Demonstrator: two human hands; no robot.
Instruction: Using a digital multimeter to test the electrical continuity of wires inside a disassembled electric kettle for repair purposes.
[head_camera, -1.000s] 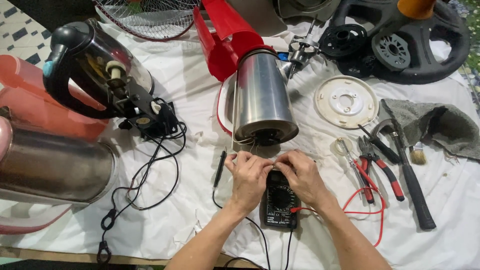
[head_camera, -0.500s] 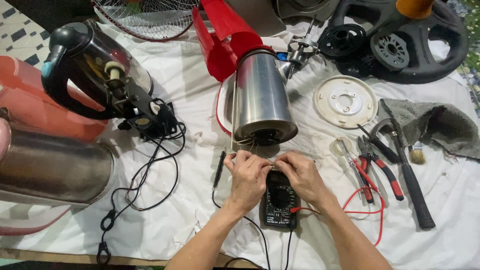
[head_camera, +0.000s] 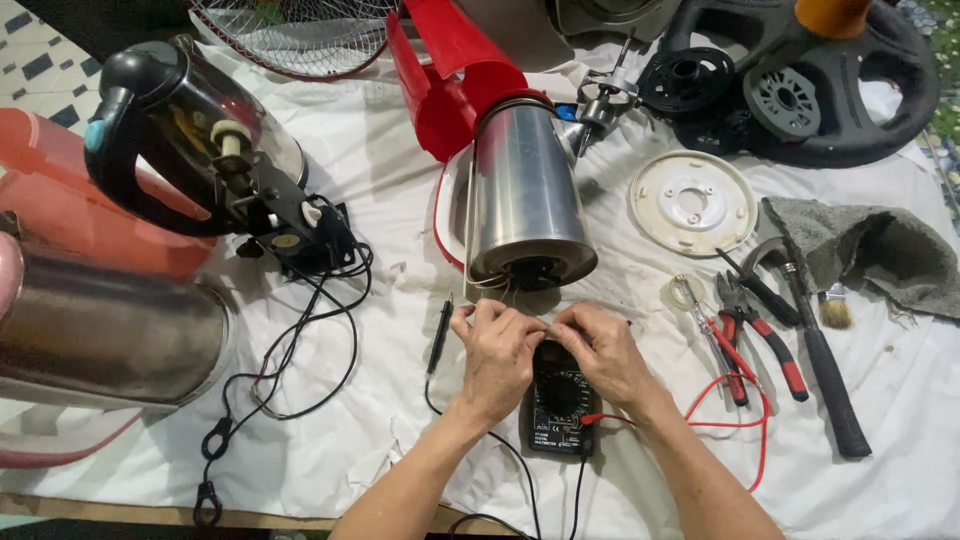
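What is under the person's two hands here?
A black multimeter lies on the white cloth under the left hand and right hand. Its top edge is covered.

Small-appliance repair workshop. Table (head_camera: 330, 440) under a white cloth; opened steel kettle (head_camera: 525, 200) just beyond the fingers (head_camera: 500, 322), black multimeter (head_camera: 562, 405) beneath them, pliers (head_camera: 758, 335) and hammer (head_camera: 815, 350) to their right, fan grille (head_camera: 290, 30) beyond.

Both forearms rose from the bottom edge toward frame centre; the left hand (head_camera: 497, 355) and right hand (head_camera: 603, 352) met, fingertips pinched together.
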